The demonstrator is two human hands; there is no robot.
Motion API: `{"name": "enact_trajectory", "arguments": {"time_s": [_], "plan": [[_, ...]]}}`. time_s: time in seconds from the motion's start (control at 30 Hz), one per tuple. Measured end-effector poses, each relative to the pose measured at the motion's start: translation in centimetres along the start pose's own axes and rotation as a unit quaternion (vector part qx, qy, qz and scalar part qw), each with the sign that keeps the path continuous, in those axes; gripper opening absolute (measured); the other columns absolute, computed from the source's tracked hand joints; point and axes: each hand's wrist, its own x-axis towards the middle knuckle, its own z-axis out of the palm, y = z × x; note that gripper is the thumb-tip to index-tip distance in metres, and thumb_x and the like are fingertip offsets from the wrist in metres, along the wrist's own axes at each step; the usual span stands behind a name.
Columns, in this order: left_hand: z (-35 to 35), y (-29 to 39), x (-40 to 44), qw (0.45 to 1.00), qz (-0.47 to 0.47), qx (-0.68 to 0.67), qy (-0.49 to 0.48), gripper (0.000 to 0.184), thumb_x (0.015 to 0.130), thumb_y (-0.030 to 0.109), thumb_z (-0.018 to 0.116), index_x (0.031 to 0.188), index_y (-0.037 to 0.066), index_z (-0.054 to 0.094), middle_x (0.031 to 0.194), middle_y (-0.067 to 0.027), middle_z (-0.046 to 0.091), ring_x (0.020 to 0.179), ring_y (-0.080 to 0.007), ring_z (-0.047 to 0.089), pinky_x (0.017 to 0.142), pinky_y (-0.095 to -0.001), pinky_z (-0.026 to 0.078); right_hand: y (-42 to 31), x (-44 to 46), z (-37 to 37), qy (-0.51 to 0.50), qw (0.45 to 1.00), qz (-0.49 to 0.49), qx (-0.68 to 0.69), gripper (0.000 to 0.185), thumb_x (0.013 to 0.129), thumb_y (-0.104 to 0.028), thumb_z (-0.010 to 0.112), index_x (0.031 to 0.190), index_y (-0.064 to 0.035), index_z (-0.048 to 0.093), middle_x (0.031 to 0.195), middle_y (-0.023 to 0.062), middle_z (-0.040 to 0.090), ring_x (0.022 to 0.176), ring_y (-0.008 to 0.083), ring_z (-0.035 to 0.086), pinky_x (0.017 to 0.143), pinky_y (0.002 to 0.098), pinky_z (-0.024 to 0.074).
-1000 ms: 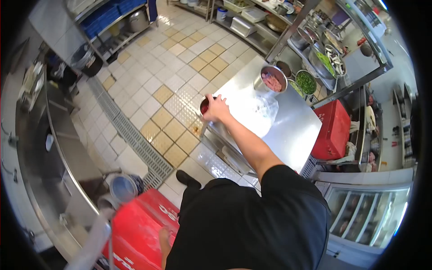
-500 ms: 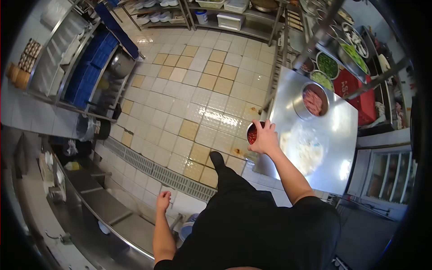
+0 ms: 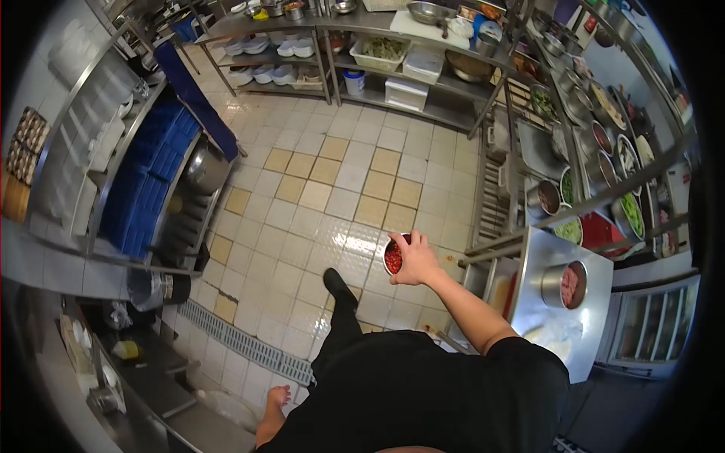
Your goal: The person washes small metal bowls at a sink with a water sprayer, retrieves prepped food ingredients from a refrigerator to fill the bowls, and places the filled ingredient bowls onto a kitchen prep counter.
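My right hand [image 3: 414,259] grips a small round container of chopped red pieces [image 3: 393,258] by its rim, held out over the tiled floor. To its right is a steel table [image 3: 596,325], where a metal pot [image 3: 555,286] of pink meat stands beside a clear plastic bag [image 3: 560,332]. Low at my left side, my left hand [image 3: 279,395] hangs with its fingers curled, and nothing shows in it.
Steel shelves [image 3: 362,94] with tubs and bowls run along the back. Blue crates [image 3: 143,189] fill a rack on the left, above a black bin [image 3: 160,290]. A floor drain [image 3: 245,343] crosses the lower left. Bowls of greens [image 3: 570,230] line the right.
My body has turned and stepped away from the steel table. The container in my right hand has moved off the table's edge and out over the floor. The red crate beside me has left view.
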Motion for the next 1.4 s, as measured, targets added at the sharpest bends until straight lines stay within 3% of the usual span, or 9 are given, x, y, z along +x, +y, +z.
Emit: {"name": "enact_trajectory", "arguments": {"time_s": [0.1, 0.17, 0.23, 0.3, 0.47, 0.57, 0.77, 1.07, 1.4], "plan": [[-6.4, 9.4, 4.2, 0.946, 0.153, 0.284, -0.008, 0.027, 0.089, 0.027, 0.058, 0.109, 0.01, 0.066, 0.091, -0.0114, 0.069, 0.077, -0.0273, 0.065, 0.066, -0.0452, 0.05, -3.0, 6.9, -1.3, 0.001, 1.0, 0.026, -0.013, 0.106, 0.051, -0.038, 0.087, 0.143, -0.024, 0.036, 0.13, 0.0258, 0.041, 0.119, 0.0461, 0.043, 0.093, 0.0537, 0.0492], [-11.3, 18.1, 9.9, 0.733, 0.334, 0.593, -0.007, 0.03, 0.089, 0.03, 0.055, 0.106, 0.008, 0.067, 0.089, -0.0152, 0.069, 0.08, -0.0325, 0.066, 0.07, -0.0483, 0.051, -5.0, 10.7, -2.9, -0.012, 0.998, 0.055, -0.004, 0.107, 0.051, -0.039, 0.087, 0.143, -0.024, 0.036, 0.13, 0.0258, 0.042, 0.119, 0.0461, 0.044, 0.094, 0.0538, 0.049], [-14.3, 27.3, 17.1, 0.936, 0.217, 0.277, 0.004, 0.038, 0.087, 0.038, 0.055, 0.1, 0.005, 0.069, 0.091, -0.0195, 0.069, 0.089, -0.038, 0.065, 0.079, -0.0484, 0.051, -6.7, 14.4, -4.9, -0.023, 0.996, 0.087, 0.023, 0.108, 0.051, -0.039, 0.087, 0.144, -0.0238, 0.036, 0.131, 0.0255, 0.041, 0.119, 0.0465, 0.045, 0.094, 0.0539, 0.0486], [-17.0, 39.9, 20.0, 0.928, 0.238, 0.279, 0.064, 0.046, 0.084, 0.047, 0.058, 0.096, 0.004, 0.07, 0.094, -0.02, 0.07, 0.093, -0.0388, 0.065, 0.083, -0.0466, 0.05, -7.4, 17.8, -5.7, -0.007, 0.993, 0.111, 0.046, 0.109, 0.051, -0.038, 0.087, 0.145, -0.0236, 0.035, 0.132, 0.0253, 0.041, 0.119, 0.0467, 0.045, 0.095, 0.0536, 0.0484], [-20.1, 72.2, 17.8, 0.904, 0.383, 0.185, 0.049, 0.03, 0.087, 0.033, 0.067, 0.097, 0.005, 0.071, 0.09, -0.0098, 0.073, 0.082, -0.0189, 0.066, 0.076, -0.0339, 0.051, -7.0, 28.2, -7.8, 0.029, 0.98, 0.175, 0.085, 0.112, 0.049, -0.038, 0.088, 0.145, -0.0227, 0.034, 0.134, 0.0259, 0.039, 0.122, 0.0472, 0.042, 0.098, 0.0533, 0.0462], [-20.4, 85.4, 19.3, 0.895, 0.423, 0.141, 0.011, 0.025, 0.088, 0.028, 0.067, 0.097, 0.005, 0.07, 0.09, -0.0098, 0.073, 0.084, -0.0182, 0.066, 0.076, -0.0331, 0.052, -6.3, 36.3, -9.4, 0.039, 0.973, 0.208, 0.092, 0.111, 0.048, -0.039, 0.089, 0.144, -0.0228, 0.035, 0.137, 0.0254, 0.035, 0.126, 0.0468, 0.04, 0.099, 0.0534, 0.0457], [-22.5, 98.2, 23.9, 0.865, 0.466, 0.188, -0.015, 0.023, 0.088, 0.025, 0.069, 0.096, 0.003, 0.069, 0.086, -0.0076, 0.072, 0.081, -0.0162, 0.065, 0.076, -0.0319, 0.052, -7.9, 54.7, -18.0, 0.015, 0.977, 0.195, 0.083, 0.11, 0.049, -0.039, 0.088, 0.144, -0.0251, 0.034, 0.138, 0.0241, 0.033, 0.123, 0.046, 0.041, 0.098, 0.0543, 0.0458], [-31.3, 115.8, 32.3, 0.929, 0.364, -0.052, -0.048, 0.021, 0.088, 0.021, 0.069, 0.094, 0.002, 0.069, 0.082, -0.0037, 0.068, 0.074, -0.0129, 0.063, 0.068, -0.0288, 0.053, -14.7, 80.0, -30.2, 0.059, 0.991, 0.11, 0.051, 0.107, 0.051, -0.035, 0.087, 0.144, -0.0269, 0.034, 0.137, 0.0237, 0.034, 0.122, 0.0473, 0.041, 0.098, 0.0559, 0.0449], [-34.4, 159.9, 36.1, 0.886, 0.439, -0.07, -0.13, 0.027, 0.096, 0.031, 0.058, 0.096, 0.006, 0.068, 0.073, -0.001, 0.063, 0.06, -0.0088, 0.055, 0.053, -0.0247, 0.043, -21.5, 103.2, -41.9, 0.192, 0.98, 0.041, 0.015, 0.105, 0.048, -0.034, 0.087, 0.141, -0.0221, 0.041, 0.132, 0.024, 0.039, 0.121, 0.0447, 0.042, 0.101, 0.0549, 0.0397]]}}
